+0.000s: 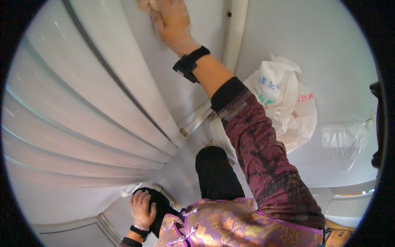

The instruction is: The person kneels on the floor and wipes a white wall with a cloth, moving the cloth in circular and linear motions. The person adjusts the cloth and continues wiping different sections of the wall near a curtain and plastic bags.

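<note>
My right hand (pixel 172 24), in a clear disposable glove, reaches up to the top of the view beside a white column radiator (pixel 123 55). Its fingers close around a pale yellowish cloth or sponge (pixel 149 5), cut off by the picture's edge, so its kind is unclear. The cloth is close to the pale wall (pixel 206 18); whether they touch cannot be told. My left hand (pixel 142 207), gloved as well, rests with nothing in it on my bent knee (pixel 157 197) in black trousers, below the radiator's lower end.
A white pipe (pixel 237 34) runs along the wall, and a short pipe (pixel 197 119) meets the radiator. Beyond my right forearm sits a crumpled white plastic bag (pixel 296 123) bearing printed writing. Farther right is a clear plastic bag (pixel 345 139). A wooden piece (pixel 338 237) shows at lower right.
</note>
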### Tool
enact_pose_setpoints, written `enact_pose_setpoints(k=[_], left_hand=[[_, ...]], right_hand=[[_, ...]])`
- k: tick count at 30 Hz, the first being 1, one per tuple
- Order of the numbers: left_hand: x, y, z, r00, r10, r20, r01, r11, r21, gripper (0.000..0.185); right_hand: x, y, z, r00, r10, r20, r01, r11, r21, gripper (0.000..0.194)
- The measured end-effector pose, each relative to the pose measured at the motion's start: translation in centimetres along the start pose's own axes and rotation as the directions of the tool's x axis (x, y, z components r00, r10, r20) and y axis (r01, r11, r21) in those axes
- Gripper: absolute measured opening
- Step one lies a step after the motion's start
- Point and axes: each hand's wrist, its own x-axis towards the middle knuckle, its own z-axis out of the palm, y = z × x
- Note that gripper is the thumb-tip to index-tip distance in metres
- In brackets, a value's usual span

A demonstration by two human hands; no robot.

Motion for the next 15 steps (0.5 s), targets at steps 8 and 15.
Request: enact_pose_setpoints(k=[8,15], left_hand=[[-0.1,-0.1,0.1,1.0,-0.018,0.002,0.018,1.0,0.014,0.038],[-0.3,0.0,0.1,1.0,-0.008,-0.025,0.009,1.0,0.017,0.038]], right_hand=[[-6.3,-2.7,-2.0,0.95,0.011,0.311,-0.02,1.0,0.024,0.07],[-12.4,-3.8,-3.6,0.884,0.122,0.451,-0.12,0.992,-0.033,0.072]])
